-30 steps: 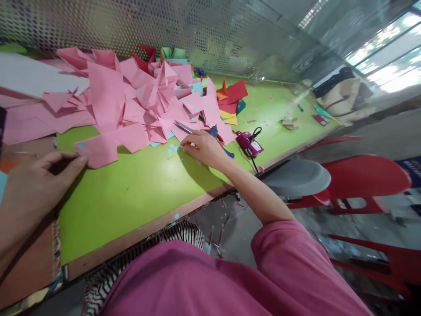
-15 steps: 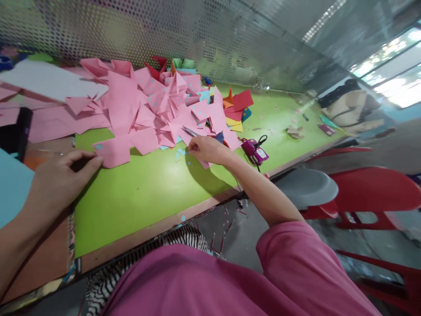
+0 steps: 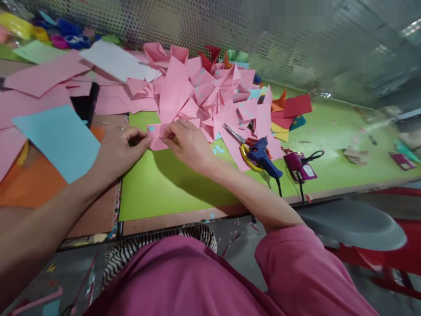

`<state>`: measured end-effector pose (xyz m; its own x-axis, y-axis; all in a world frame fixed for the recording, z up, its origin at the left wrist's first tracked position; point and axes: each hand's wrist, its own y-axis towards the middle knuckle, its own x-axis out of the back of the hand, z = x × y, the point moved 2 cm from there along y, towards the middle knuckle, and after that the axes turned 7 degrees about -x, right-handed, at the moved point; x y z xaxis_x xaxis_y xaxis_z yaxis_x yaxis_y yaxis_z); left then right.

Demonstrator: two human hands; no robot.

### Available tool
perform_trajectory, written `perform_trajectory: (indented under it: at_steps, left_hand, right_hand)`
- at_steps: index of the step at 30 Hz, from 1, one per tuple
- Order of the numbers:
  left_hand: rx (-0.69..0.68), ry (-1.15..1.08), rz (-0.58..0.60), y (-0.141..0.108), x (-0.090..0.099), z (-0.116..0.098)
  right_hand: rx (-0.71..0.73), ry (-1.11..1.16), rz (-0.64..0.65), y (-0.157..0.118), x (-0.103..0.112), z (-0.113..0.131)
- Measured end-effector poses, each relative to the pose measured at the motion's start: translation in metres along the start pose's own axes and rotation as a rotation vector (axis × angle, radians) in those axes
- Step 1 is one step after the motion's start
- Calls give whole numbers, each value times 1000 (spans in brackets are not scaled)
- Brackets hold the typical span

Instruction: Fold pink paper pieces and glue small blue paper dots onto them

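Note:
My left hand (image 3: pixel 123 149) pinches the left edge of a small pink paper (image 3: pixel 155 131) that bears a light-blue spot near its upper left corner. Over the right part of this paper is my right hand (image 3: pixel 187 142), its thumb and fingertips pressed together. Whatever lies between those fingertips is too small to make out. Small light-blue paper bits (image 3: pixel 218 149) lie to the right, on the green tabletop (image 3: pixel 154 188). Beyond them rest scissors with yellow handles (image 3: pixel 246 153) and a blue glue gun (image 3: pixel 264 157), both apart from my hands.
A heap of folded pink paper (image 3: pixel 217 92) spreads along the back, with a white sheet (image 3: pixel 120 61) at its left. A light-blue sheet (image 3: pixel 59 138) and an orange sheet (image 3: pixel 33 184) lie left. A purple box with a black cord (image 3: pixel 301 166) sits right, near a grey stool (image 3: pixel 355 221).
My right hand has moved left from the small blue bits to the pink paper. My left hand still holds that paper's edge. The view has turned left, and the glue gun now shows fully.

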<state>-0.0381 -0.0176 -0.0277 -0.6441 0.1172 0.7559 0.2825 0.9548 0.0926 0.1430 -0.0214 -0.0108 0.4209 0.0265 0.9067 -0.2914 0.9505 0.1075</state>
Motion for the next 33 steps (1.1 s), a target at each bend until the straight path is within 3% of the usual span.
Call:
perform_trajectory:
  at_steps: [11,18,23,33]
  left_hand:
    - [-3,-2,-9,2,0,0]
    - [11,-24,-22,2,-1,2]
    - [10,-2,-25,3,-1,3]
    - [-16,-9,-21,3,-3,4]
  right_hand:
    - [29,-95,-59,3,-10,4]
    - [175,-212,-106,-23,-3,-4]
    - [228,-378,-71,-32,-9,-9]
    - [217,-380,-33,-29,-18,-4]
